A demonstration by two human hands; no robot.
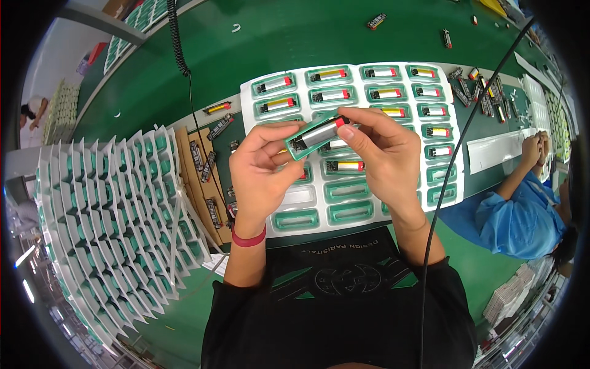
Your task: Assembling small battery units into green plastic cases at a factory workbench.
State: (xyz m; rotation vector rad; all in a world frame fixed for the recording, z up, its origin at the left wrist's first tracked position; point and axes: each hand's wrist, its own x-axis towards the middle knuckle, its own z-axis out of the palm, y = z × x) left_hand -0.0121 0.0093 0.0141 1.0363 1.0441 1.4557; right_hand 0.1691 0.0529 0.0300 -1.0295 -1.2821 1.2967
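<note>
Standing left of the white tray (299, 197), the stacked trays (92, 190) seem set aside to leave you room. Your left hand (261, 163), over the tray's middle, is half closed around the tilted green case (314, 147) at its lower left end, thumb beneath and fingers curled along the far side, likely to steady it. The silver battery (319, 133) lies in that case, above the tray. Your right hand (382, 147), wrist angled inward, pinches the case's upper right end, thumb by the battery's red end, perhaps to hold it seated. Loose batteries (490, 93) lie right of the tray, seemingly within reach.
</note>
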